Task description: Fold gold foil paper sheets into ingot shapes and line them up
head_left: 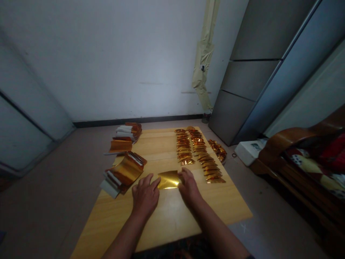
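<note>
A small rectangular sheet of shiny gold foil paper point(168, 179) lies on the wooden table between my two hands. My left hand point(146, 194) rests palm down with its fingers apart, its thumb at the sheet's left edge. At the right edge, my right hand point(189, 187) has curled fingers and thumb closed on the sheet. Left of my left hand is a curved stack of gold foil sheets point(126, 169) with pale undersides. Beyond my right hand, folded gold foil pieces stand in two overlapping rows, one nearer the middle point(183, 145) and one farther right point(208, 163).
More foil sheets point(121, 145) and a rolled bundle point(129, 131) lie along the left edge of the table point(159, 212). A heap of folded gold pieces point(217, 150) sits past the right edge. A grey refrigerator point(242, 86), a white box point(248, 151) and a wooden bench point(283, 144) stand at right.
</note>
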Available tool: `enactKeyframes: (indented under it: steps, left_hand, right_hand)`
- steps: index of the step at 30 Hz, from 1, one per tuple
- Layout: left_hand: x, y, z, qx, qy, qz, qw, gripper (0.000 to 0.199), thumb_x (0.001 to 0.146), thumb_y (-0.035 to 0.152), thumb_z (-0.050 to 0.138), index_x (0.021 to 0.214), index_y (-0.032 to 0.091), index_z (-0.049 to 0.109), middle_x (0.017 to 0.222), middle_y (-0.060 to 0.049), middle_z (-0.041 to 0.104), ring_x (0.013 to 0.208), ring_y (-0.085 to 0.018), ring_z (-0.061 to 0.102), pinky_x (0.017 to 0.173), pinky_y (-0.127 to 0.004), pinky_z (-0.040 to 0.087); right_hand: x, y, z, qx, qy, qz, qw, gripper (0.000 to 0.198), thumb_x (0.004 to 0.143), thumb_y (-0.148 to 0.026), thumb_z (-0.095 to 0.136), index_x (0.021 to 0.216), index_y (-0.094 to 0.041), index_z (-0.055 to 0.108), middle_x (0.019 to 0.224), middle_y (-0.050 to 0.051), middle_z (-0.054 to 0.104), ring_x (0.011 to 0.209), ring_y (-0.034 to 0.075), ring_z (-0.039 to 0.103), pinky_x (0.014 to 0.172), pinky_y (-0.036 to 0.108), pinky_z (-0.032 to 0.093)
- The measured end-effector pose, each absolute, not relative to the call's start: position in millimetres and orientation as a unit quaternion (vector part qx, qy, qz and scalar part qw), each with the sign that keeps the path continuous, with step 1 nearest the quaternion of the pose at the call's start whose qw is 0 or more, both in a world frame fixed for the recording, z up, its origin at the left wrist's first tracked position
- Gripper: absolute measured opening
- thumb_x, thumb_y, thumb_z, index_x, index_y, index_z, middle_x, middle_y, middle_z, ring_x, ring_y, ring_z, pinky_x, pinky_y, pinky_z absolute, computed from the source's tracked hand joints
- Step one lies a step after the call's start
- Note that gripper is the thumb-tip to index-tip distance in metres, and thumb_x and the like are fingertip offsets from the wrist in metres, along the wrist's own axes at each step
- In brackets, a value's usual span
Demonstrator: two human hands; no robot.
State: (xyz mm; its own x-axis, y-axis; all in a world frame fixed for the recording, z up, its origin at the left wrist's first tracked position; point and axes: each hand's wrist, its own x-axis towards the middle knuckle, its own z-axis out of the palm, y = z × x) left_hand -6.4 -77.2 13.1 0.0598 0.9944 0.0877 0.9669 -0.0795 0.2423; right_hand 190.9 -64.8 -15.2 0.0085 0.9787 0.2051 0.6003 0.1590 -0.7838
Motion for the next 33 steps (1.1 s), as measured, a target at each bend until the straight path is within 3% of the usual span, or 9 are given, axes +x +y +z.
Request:
enactKeyframes:
  steps: [7, 12, 19, 25, 33]
  left_hand:
    - [-7.4, -77.6, 13.5, 0.731, 0.67, 0.117, 0.059, 0.046, 0.082, 0.024, 0.047, 0.123, 0.034, 0.064, 0.14, -0.005, 0.052, 0.124, -0.029, 0.044, 0.094, -0.046, 0.034]
    - [-9.6, -76.0, 13.1, 0.733, 0.665, 0.124, 0.064, 0.043, 0.079, 0.031, 0.054, 0.121, 0.034, 0.065, 0.139, -0.005, 0.052, 0.125, -0.029, 0.042, 0.099, -0.047, 0.031]
    - [-10.5, -73.3, 14.4, 0.744, 0.653, 0.126, 0.068, 0.042, 0.079, 0.036, 0.057, 0.121, 0.032, 0.065, 0.139, -0.006, 0.052, 0.125, -0.029, 0.042, 0.099, -0.047, 0.03]
    - [-12.1, -70.5, 18.3, 0.761, 0.632, 0.133, 0.067, 0.043, 0.075, 0.041, 0.064, 0.117, 0.031, 0.066, 0.138, -0.007, 0.052, 0.124, -0.03, 0.042, 0.098, -0.046, 0.029]
    - [-15.0, -68.0, 21.5, 0.802, 0.579, 0.138, 0.039, 0.032, 0.078, 0.037, 0.065, 0.109, 0.03, 0.065, 0.13, -0.005, 0.057, 0.118, -0.027, 0.045, 0.096, -0.044, 0.029]
  right_hand:
    - [195.7, -67.6, -11.6, -0.572, -0.68, 0.249, 0.385, 0.049, 0.066, -0.005, 0.051, 0.111, -0.019, 0.063, 0.14, 0.012, 0.044, 0.132, 0.024, 0.04, 0.109, 0.042, 0.036]
    - [193.7, -72.1, -2.2, -0.541, -0.747, 0.201, 0.328, 0.054, 0.066, -0.01, 0.06, 0.119, -0.019, 0.062, 0.148, 0.013, 0.036, 0.136, 0.028, 0.033, 0.11, 0.045, 0.033]
    - [195.8, -73.6, 8.0, -0.497, -0.831, 0.096, 0.231, 0.032, 0.079, -0.023, 0.067, 0.111, -0.022, 0.066, 0.149, 0.011, 0.038, 0.135, 0.03, 0.031, 0.106, 0.046, 0.031]
    - [194.0, -71.1, 9.2, -0.458, -0.865, 0.075, 0.191, 0.015, 0.09, -0.028, 0.06, 0.104, -0.026, 0.064, 0.122, 0.005, 0.061, 0.127, 0.024, 0.04, 0.102, 0.042, 0.029]
    - [193.7, -75.6, 19.8, -0.478, -0.852, 0.091, 0.193, 0.01, 0.087, -0.028, 0.062, 0.097, -0.028, 0.064, 0.109, 0.002, 0.065, 0.124, 0.024, 0.042, 0.108, 0.051, 0.013]
